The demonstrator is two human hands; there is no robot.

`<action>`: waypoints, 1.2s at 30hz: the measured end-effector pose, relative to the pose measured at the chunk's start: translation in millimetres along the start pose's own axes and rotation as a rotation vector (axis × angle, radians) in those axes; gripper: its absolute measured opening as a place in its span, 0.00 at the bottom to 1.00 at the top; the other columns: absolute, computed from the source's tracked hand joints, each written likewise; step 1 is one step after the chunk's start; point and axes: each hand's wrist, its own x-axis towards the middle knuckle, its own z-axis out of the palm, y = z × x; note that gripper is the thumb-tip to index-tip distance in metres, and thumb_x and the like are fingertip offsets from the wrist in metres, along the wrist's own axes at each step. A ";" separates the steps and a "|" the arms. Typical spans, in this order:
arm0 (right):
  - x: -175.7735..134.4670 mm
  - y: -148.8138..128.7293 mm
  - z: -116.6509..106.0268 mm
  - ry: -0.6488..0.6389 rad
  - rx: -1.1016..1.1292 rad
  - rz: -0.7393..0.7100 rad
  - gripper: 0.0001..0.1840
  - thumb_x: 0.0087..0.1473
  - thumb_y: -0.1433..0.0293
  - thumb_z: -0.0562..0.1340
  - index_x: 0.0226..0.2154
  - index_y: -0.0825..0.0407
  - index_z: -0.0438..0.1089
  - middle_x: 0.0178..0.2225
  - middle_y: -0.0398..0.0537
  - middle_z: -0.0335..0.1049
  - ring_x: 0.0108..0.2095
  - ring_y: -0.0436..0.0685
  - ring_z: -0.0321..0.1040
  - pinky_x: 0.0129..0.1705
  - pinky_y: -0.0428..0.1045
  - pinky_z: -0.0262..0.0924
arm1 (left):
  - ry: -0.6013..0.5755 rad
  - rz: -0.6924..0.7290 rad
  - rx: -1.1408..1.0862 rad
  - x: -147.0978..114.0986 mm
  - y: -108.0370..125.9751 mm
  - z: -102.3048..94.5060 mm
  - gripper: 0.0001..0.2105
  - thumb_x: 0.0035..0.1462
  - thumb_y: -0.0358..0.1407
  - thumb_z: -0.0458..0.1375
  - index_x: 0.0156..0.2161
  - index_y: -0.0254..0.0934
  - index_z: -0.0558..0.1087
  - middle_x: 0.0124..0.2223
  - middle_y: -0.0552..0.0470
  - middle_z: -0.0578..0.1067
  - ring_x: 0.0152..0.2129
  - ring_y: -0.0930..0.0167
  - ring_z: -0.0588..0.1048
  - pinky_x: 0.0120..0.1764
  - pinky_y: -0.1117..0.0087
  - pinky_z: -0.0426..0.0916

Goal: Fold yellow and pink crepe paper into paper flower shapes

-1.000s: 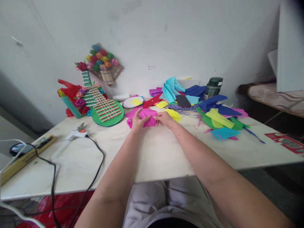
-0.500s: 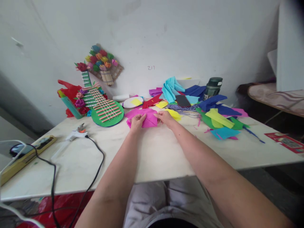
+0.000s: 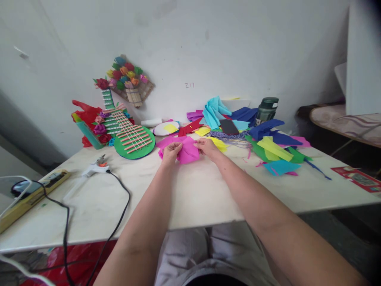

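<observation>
A piece of bright pink crepe paper is stretched between my two hands, a little above the white table. My left hand pinches its left side between thumb and fingers. At the right edge, my right hand grips it in the same way. More pink paper lies behind and beside the left hand. Yellow paper rests just beyond the right hand.
To the left stand a green paper-decorated lute and a glue gun with a black cord. A power strip lies near the left edge. At the right are coloured paper scraps, a phone and a dark bottle.
The pink paper between my hands has opened out flatter and its lower edge has shifted slightly. Both hands stay in nearly the same place.
</observation>
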 end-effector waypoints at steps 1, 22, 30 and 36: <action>-0.3 -0.3 0.2 0.002 0.015 -0.004 0.07 0.38 0.69 0.64 0.22 0.55 0.66 0.12 0.35 0.60 0.12 0.43 0.52 0.13 0.41 0.40 | -0.011 -0.009 -0.014 -0.3 0.6 -0.1 0.16 0.37 0.42 0.65 0.29 0.33 0.71 0.16 0.60 0.64 0.10 0.81 0.58 0.14 0.77 0.49; 2.0 2.3 -2.6 0.016 0.051 -0.032 0.10 0.34 0.68 0.66 0.23 0.57 0.70 0.12 0.36 0.60 0.13 0.43 0.51 0.15 0.42 0.41 | -0.116 -0.085 -0.127 0.4 4.7 -12.1 0.14 0.36 0.33 0.65 0.32 0.32 0.71 0.20 0.57 0.69 0.15 0.77 0.66 0.19 0.76 0.60; 1.0 0.8 -4.0 0.006 0.037 -0.049 0.10 0.35 0.66 0.65 0.22 0.56 0.69 0.12 0.36 0.60 0.13 0.43 0.50 0.15 0.42 0.42 | -0.132 -0.083 -0.109 -2.9 7.2 -12.4 0.15 0.35 0.32 0.65 0.33 0.30 0.72 0.20 0.56 0.69 0.15 0.78 0.66 0.19 0.76 0.61; 0.4 1.0 -5.7 -0.013 0.030 -0.058 0.11 0.35 0.68 0.64 0.26 0.56 0.72 0.13 0.37 0.61 0.13 0.44 0.52 0.15 0.42 0.43 | -0.141 -0.093 -0.100 -0.9 5.2 -13.9 0.15 0.35 0.33 0.65 0.32 0.31 0.72 0.20 0.57 0.69 0.14 0.77 0.66 0.19 0.75 0.61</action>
